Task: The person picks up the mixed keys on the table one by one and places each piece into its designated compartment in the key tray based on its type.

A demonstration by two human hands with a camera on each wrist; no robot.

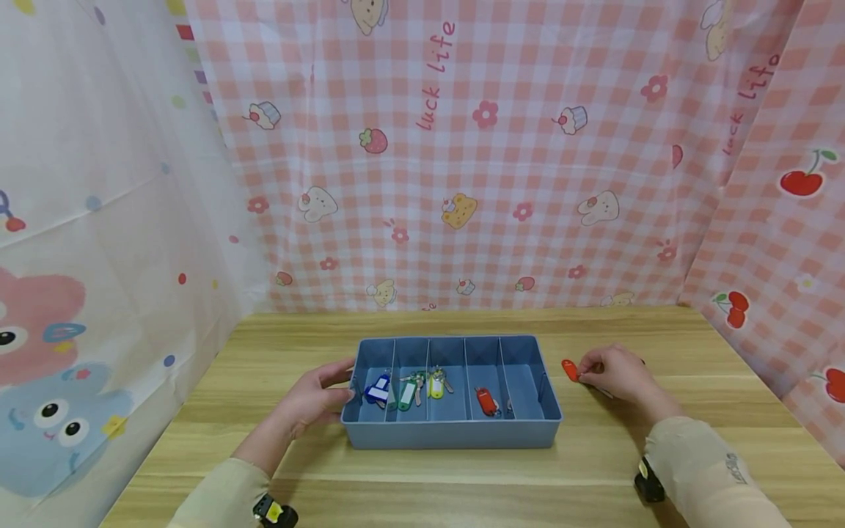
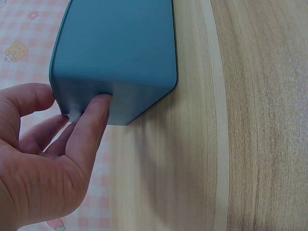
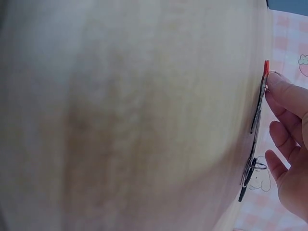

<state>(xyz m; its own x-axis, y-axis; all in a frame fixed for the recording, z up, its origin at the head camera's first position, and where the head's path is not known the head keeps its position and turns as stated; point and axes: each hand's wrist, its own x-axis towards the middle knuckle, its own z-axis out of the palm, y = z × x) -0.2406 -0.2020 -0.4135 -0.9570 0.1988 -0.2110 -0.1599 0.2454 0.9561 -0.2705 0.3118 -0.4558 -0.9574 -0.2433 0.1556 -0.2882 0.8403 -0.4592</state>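
A blue-grey divided box sits on the table, its compartments side by side. My left hand grips its left end; in the left wrist view the thumb lies against the end wall and the index finger touches the rim. To the box's right, my right hand pinches the metal ring of a red key tag between thumb and fingertips, low over the table. Beneath that hand, a dark key tag with a ring shows edge-on.
Inside the box lie blue key tags, a green key tag, a yellow key tag and a red key tag, with keys. Light wood table surrounds it. Patterned cloth hangs behind and at both sides.
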